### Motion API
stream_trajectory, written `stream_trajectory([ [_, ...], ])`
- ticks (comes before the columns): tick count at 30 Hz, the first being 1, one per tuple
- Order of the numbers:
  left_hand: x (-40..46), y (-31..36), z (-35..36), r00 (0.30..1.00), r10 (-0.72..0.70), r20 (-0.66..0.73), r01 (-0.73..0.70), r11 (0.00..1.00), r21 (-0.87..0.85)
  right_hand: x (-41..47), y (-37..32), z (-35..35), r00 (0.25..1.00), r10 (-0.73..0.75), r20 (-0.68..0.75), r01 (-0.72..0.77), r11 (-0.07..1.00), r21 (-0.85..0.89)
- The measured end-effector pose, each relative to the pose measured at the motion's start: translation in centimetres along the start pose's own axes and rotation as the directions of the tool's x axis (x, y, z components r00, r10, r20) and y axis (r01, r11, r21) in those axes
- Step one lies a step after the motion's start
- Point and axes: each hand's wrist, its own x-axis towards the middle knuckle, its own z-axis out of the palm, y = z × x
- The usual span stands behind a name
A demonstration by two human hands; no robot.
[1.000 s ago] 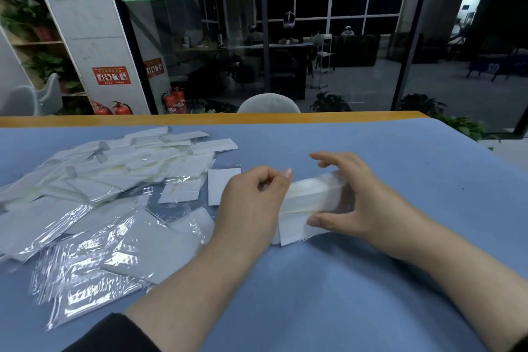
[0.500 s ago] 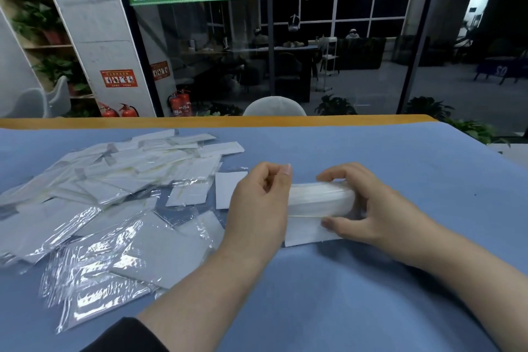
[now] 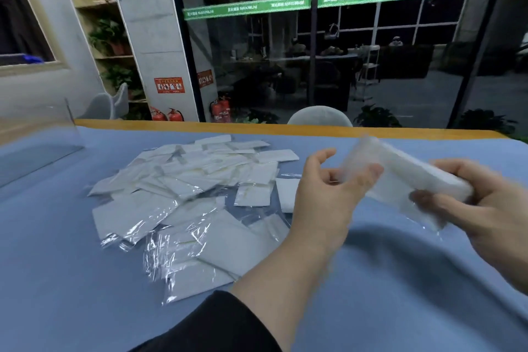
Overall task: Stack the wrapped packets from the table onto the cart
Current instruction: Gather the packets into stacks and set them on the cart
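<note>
White bundle of packets (image 3: 408, 177) lifted off table (image 3: 400, 280), gripped by right hand (image 3: 491, 208); left hand (image 3: 328, 194) loosely spread at its end; next, carrying to unseen cart

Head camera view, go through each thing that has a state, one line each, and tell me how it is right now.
Bundle of packets: lifted off the table, tilted, blurred.
Right hand: grips the bundle's near end.
Left hand: fingers loosely curled at the bundle's far end; contact unclear.
Loose packets: scattered flat, overlapping, on the table.
Cart: not in view.

White packets (image 3: 183, 177) in clear wrap lie on blue tablecloth (image 3: 400, 280).
</note>
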Motion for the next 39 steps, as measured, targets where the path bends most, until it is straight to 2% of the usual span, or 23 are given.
stream_trajectory([
  [3,-0.2,0.5,-0.5,0.975,-0.203,0.086,0.217,0.947,-0.235,-0.4,-1.9,1.4,0.995,0.101,0.021,-0.103,0.980,0.171],
  [5,-0.6,1.4,-0.9,0.958,-0.245,0.153,0.283,0.900,-0.331,-0.7,-3.7,2.9,0.992,0.108,0.071,-0.122,0.967,0.225],
  [8,-1.4,3.3,-2.9,0.972,-0.199,0.121,0.233,0.839,-0.491,-0.7,-7.1,6.0,0.986,0.060,0.155,-0.096,0.967,0.237],
  [11,-3.2,5.1,-7.0,0.991,-0.118,-0.059,0.063,0.814,-0.578,-1.0,-10.4,8.8,0.957,0.010,0.290,-0.056,0.987,0.150],
  [13,-4.5,6.0,-11.9,0.958,-0.051,-0.282,-0.095,0.871,-0.481,-1.5,-11.6,10.6,0.957,-0.025,0.289,0.038,0.998,-0.040],
  [14,-5.0,6.2,-14.9,0.913,0.007,-0.408,-0.166,0.919,-0.356,-1.8,-12.1,11.3,0.954,-0.024,0.299,0.073,0.986,-0.151],
  [16,-6.3,6.5,-20.8,0.791,0.170,-0.587,-0.241,0.970,-0.043,-2.7,-12.4,12.6,0.893,0.025,0.449,0.167,0.909,-0.382],
  [18,-8.1,6.3,-25.2,0.733,0.285,-0.618,-0.198,0.958,0.207,-3.4,-12.2,14.0,0.760,0.169,0.627,0.308,0.755,-0.578],
  [20,-9.6,5.5,-27.4,0.767,0.265,-0.585,-0.092,0.947,0.308,-4.0,-12.0,15.0,0.651,0.270,0.709,0.405,0.666,-0.626],
  [22,-10.3,4.0,-28.5,0.808,0.185,-0.560,0.024,0.939,0.344,-4.5,-12.2,16.3,0.607,0.299,0.736,0.429,0.656,-0.621],
  [24,-10.6,2.9,-28.9,0.835,0.118,-0.537,0.087,0.936,0.341,-4.6,-12.4,17.4,0.599,0.306,0.740,0.431,0.655,-0.620],
  [29,-10.3,2.4,-29.2,0.863,0.112,-0.493,0.097,0.921,0.378,-2.6,-12.0,19.8,0.656,0.335,0.676,0.391,0.615,-0.685],
  [34,-10.4,2.0,-29.6,0.861,0.132,-0.491,0.078,0.920,0.383,0.3,-11.8,20.2,0.583,0.435,0.686,0.343,0.634,-0.693],
  [39,-10.1,1.9,-29.7,0.855,0.141,-0.499,0.075,0.918,0.389,2.4,-12.4,21.1,0.538,0.498,0.681,0.397,0.562,-0.725],
])
